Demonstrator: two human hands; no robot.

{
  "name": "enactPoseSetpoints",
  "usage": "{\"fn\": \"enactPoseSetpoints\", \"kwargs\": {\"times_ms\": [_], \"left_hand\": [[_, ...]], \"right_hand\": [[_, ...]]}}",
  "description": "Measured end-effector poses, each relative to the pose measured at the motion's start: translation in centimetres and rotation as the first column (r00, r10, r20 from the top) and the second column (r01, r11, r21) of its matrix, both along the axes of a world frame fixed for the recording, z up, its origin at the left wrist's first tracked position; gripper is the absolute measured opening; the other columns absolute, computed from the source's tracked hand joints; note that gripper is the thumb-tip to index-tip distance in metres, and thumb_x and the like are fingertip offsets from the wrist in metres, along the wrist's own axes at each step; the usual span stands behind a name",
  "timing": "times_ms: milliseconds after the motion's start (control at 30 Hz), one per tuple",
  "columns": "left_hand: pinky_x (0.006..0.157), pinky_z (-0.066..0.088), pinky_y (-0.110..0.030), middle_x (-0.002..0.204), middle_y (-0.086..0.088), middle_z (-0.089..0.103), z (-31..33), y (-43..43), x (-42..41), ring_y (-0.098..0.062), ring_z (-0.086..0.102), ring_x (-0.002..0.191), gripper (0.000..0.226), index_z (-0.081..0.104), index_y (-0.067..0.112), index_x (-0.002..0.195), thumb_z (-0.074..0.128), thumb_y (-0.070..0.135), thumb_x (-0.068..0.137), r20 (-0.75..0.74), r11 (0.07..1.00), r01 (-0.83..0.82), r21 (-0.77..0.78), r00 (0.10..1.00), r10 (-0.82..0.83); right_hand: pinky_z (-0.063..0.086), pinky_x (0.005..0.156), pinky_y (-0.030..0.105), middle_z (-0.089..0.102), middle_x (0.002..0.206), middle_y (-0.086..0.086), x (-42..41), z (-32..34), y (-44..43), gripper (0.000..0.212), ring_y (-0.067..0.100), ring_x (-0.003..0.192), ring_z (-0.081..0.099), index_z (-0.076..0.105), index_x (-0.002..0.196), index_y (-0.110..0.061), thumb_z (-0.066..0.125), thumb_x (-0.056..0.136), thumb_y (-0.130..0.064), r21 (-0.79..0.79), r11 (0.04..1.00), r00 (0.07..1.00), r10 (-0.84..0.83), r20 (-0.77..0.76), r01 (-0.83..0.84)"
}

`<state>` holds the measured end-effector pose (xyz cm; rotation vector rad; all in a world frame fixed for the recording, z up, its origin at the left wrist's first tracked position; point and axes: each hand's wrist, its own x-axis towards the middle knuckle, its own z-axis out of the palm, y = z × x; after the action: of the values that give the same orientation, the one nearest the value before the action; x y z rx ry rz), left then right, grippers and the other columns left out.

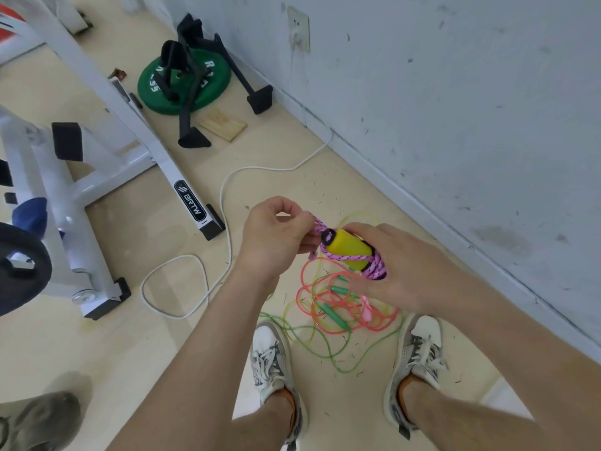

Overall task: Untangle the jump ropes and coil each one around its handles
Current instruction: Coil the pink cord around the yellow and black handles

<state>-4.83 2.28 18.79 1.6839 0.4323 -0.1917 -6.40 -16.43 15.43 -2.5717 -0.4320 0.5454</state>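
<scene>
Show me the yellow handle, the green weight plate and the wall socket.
yellow handle point(348, 245), head view, middle of its grip.
green weight plate point(218, 89), head view, bare right face.
wall socket point(297, 21), head view, upper faceplate.

- Green wt plate point(198, 89) flat on floor nr wall, black straps point(172, 60) draped over it.
- Wood block point(222, 125) just beside plate.
- White cable point(221, 196) from wall socket point(298, 30), looping across floor.
- White gym frame point(153, 146), "BRTW" label.
- Grey shoe point(45, 415) bottom left.

BRTW on white frame foot point(162, 157); perhaps 55 on green plate point(218, 83).
</scene>
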Motion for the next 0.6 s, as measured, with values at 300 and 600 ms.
{"fn": "enactPoseSetpoints", "kwargs": {"times_ms": [300,600], "left_hand": [[0.061,0.051,-0.054,0.069,-0.015,0.07,-0.3,-0.8,-0.3,-0.025,0.058,0.061,0.004,0.055,0.016,0.078,0.057,0.012,0.076,0.104,0.955,0.252,0.158,0.957,-0.27],[0.069,0.055,-0.05,0.07,0.001,0.064,-1.1,-2.2,-0.9,-0.023,0.062,0.07,0.007,0.049,0.027,0.083,0.05,0.023,0.089,0.195,0.947,0.117,0.3,0.964,-0.182]], "right_hand": [[0.051,0.098,0.051,0.069,0.112,0.013,-0.3,0.6,1.6,0.037,0.031,0.105,0.067,0.063,0.114,-0.022,0.065,0.082,-0.041,0.631,0.56,0.796,-0.089,-0.599,0.537],[0.044,0.072,0.014,0.062,0.088,-0.011,-0.4,1.5,2.5,0.004,0.003,0.084,0.057,0.06,0.093,-0.024,0.064,0.092,-0.023,0.561,0.741,0.913,-0.403,-0.066,0.368]]}}
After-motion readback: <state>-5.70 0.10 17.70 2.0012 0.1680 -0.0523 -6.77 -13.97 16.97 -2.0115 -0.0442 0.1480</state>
